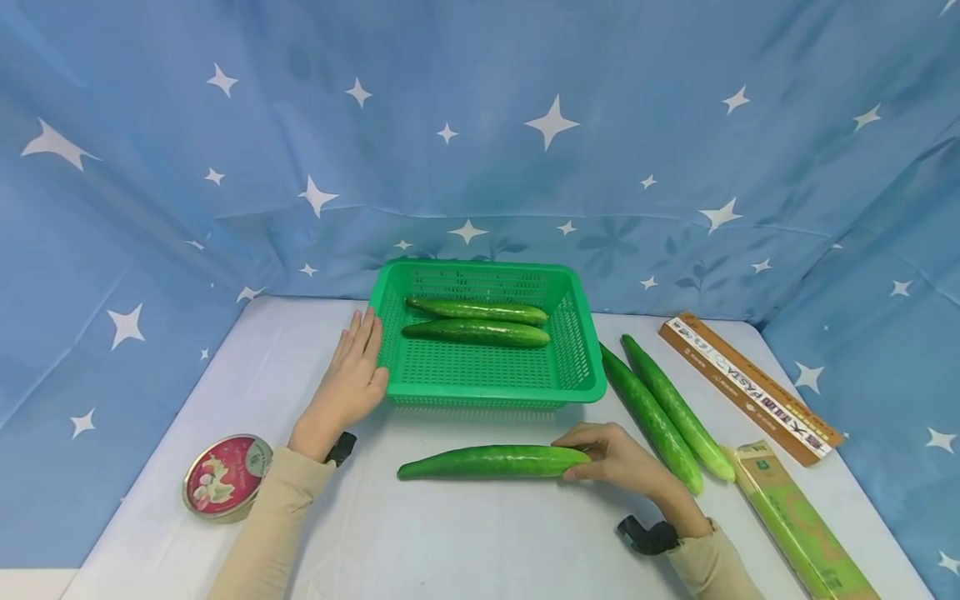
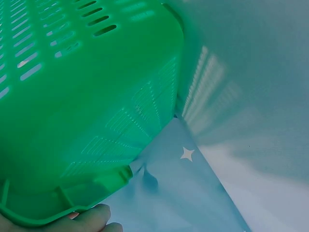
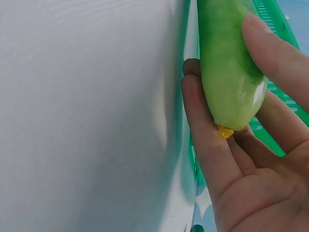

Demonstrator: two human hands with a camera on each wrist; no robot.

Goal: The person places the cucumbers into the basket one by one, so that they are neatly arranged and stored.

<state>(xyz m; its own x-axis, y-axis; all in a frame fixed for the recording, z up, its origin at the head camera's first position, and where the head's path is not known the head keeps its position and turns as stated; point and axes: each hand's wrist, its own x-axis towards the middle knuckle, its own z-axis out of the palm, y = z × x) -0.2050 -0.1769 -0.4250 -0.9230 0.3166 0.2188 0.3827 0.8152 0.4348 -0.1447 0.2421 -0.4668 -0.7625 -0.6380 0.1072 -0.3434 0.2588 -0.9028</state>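
Observation:
My right hand (image 1: 611,457) grips the pale right end of a long green cucumber (image 1: 487,462), which lies crosswise in front of the basket. In the right wrist view the thumb and fingers (image 3: 203,121) stand on opposite sides of the cucumber (image 3: 229,67), whose tip carries a small yellow blossom remnant. My left hand (image 1: 352,375) rests at the left rim of a green plastic basket (image 1: 487,390), its fingers straight. Only some fingertips (image 2: 96,217) show beside the basket rim in the left wrist view. Inside the basket, two cucumbers (image 1: 480,333) lie side by side.
Two more cucumbers (image 1: 660,417) lie slanted right of the basket. Beyond them are a brown pasta box (image 1: 750,387) and a long green-yellow packet (image 1: 802,525). A round red-lidded tin (image 1: 225,477) stands left of my left forearm. Blue star-patterned curtain (image 1: 480,167) surrounds the white table.

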